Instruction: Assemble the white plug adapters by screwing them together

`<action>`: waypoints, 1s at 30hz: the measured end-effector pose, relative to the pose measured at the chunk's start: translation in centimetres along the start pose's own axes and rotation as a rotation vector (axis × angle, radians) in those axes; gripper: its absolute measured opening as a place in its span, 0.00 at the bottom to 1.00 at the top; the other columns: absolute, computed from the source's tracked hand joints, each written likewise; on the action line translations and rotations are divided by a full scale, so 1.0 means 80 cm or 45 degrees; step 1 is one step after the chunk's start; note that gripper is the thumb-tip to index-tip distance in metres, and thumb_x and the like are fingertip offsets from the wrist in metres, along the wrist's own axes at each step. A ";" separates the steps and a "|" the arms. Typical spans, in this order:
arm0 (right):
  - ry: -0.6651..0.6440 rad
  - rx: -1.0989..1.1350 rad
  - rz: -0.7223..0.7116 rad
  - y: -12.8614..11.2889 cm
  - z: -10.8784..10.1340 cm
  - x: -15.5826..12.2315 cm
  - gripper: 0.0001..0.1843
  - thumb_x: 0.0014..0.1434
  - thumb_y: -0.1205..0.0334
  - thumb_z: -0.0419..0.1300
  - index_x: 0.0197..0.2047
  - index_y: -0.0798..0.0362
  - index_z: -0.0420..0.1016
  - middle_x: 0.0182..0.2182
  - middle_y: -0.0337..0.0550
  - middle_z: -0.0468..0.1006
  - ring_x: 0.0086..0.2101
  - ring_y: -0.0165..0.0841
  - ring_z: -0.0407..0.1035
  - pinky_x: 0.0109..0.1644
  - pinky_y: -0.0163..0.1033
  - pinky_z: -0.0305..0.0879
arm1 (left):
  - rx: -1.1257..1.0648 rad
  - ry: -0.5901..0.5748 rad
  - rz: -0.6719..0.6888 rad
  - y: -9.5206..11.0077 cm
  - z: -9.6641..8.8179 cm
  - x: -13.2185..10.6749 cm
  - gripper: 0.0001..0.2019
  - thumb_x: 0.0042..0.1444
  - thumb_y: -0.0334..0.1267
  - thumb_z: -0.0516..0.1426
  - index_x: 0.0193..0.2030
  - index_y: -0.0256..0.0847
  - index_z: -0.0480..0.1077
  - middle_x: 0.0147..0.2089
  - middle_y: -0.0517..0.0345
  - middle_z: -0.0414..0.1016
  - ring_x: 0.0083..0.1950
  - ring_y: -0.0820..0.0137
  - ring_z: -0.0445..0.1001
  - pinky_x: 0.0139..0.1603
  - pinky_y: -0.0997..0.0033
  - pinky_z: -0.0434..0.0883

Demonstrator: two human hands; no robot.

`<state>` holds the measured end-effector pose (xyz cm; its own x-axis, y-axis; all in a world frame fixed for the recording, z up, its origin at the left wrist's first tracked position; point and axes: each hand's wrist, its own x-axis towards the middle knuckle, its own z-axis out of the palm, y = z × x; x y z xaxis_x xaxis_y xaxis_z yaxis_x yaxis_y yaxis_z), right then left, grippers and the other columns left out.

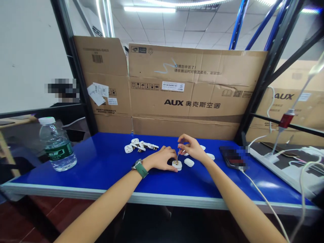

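Note:
My left hand (164, 158), with a green-strapped watch (139, 168) on the wrist, grips a small white plug housing (178, 166) between thumb and fingers on the blue tabletop. Brassy parts show in the top of the housing. Pinched in the fingers of my right hand (190, 145) is a thin metal tool (178, 154), held steeply, its lower end at the housing; its exact kind is too small to make out. A white plug cover (189, 162) lies just right of the housing. More white pieces (210, 156) lie beside and partly behind my right hand.
Several white plugs with metal pins (141, 145) lie in a heap at the back. A water bottle (58, 148) stands left, a phone (232, 158) with a cable right. A power strip (275, 165) runs along the right side. Cardboard (187, 111) walls the back; a person (67, 98) sits beyond.

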<state>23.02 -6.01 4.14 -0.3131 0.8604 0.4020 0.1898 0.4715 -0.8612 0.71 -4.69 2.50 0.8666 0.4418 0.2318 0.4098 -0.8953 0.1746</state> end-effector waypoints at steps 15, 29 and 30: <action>-0.085 0.046 0.030 0.001 0.001 0.000 0.18 0.60 0.48 0.66 0.46 0.47 0.67 0.35 0.37 0.75 0.29 0.33 0.79 0.31 0.40 0.79 | -0.012 0.011 -0.012 0.003 -0.002 0.000 0.18 0.57 0.57 0.66 0.45 0.47 0.77 0.51 0.54 0.77 0.55 0.57 0.73 0.61 0.56 0.60; 0.016 -0.102 -0.150 -0.003 -0.007 0.000 0.13 0.66 0.58 0.53 0.53 0.46 0.67 0.30 0.34 0.70 0.25 0.30 0.67 0.31 0.37 0.69 | 0.007 0.052 -0.059 0.007 -0.005 0.001 0.18 0.56 0.55 0.67 0.44 0.45 0.75 0.51 0.55 0.77 0.55 0.57 0.70 0.58 0.57 0.60; 0.038 -0.168 -0.136 0.000 -0.009 0.001 0.12 0.65 0.60 0.51 0.51 0.46 0.67 0.29 0.34 0.69 0.25 0.30 0.65 0.31 0.36 0.67 | 0.023 0.087 -0.084 0.008 -0.006 0.002 0.17 0.57 0.53 0.67 0.44 0.45 0.75 0.51 0.55 0.77 0.55 0.57 0.70 0.57 0.57 0.61</action>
<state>23.67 -5.83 4.42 -0.3106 0.8085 0.4999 0.2782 0.5802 -0.7655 1.00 -5.18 3.07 0.8162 0.5025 0.2852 0.4713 -0.8646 0.1744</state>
